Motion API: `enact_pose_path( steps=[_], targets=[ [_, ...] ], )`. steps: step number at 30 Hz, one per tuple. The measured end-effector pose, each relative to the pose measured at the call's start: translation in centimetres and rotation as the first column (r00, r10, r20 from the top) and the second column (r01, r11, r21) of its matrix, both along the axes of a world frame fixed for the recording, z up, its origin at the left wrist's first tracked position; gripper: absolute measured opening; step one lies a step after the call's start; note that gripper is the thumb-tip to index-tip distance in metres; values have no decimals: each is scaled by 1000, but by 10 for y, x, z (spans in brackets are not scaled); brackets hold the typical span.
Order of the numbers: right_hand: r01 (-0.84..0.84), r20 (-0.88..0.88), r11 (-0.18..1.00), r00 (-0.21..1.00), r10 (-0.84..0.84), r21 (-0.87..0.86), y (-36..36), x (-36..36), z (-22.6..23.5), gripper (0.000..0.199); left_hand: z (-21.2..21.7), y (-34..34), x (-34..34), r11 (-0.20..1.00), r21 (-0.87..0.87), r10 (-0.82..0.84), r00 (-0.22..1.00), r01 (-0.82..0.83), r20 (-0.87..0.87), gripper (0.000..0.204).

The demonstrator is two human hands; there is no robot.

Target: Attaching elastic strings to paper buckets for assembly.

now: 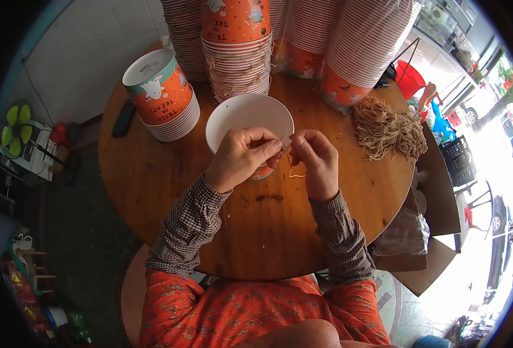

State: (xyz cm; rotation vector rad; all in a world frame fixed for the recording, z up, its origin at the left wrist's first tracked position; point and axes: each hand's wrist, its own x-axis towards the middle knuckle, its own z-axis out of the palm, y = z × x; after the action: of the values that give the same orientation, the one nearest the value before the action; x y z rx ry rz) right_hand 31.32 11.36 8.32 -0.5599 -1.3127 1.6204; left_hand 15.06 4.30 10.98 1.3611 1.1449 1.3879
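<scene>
String (297,176) below right hand (318,163), at four o'clock of bucket (242,115); likely light, limp, best pinched near end. Right fingertips pinched, apparently on string; left hand (239,158) pinched, hold unclear. Bucket probably light, dentable: grip rim. Stack (242,65): twelve o'clock.

Round table (227,232): wood, brown, glossy.
Open bucket (242,116): paper-like, smooth white interior.
Upturned bucket stack (160,95): paper-like, printed, smooth.
Wrapping on right rear stack (378,40): clear plastic film, wrinkled, shiny.
Cord bundle (387,127): fibrous, rough, matt.
Checked sleeves (187,226): woven cloth, creased, matt.
Box flaps (433,261): brown cardboard, matt.
Red pail (410,81): plastic, smooth.
</scene>
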Motion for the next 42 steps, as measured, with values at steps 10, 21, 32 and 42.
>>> enact_pose_path(
  steps=[10,21,32,42],
  targets=[
    [186,149,643,890,-431,743,-13,-1,-1,18,5,-3,10,996,26,88,995,-87,-53,18],
    [204,86,421,814,-574,884,-10,-2,-3,18,3,1,11,990,4,142,990,-142,-2,9],
    [235,113,538,837,-536,809,-14,-1,1,16,1,1,17,857,469,414,824,-211,-387,9],
    [189,140,554,856,-497,811,-11,-2,0,12,3,2,12,903,397,332,854,-164,-400,7]
  ],
)
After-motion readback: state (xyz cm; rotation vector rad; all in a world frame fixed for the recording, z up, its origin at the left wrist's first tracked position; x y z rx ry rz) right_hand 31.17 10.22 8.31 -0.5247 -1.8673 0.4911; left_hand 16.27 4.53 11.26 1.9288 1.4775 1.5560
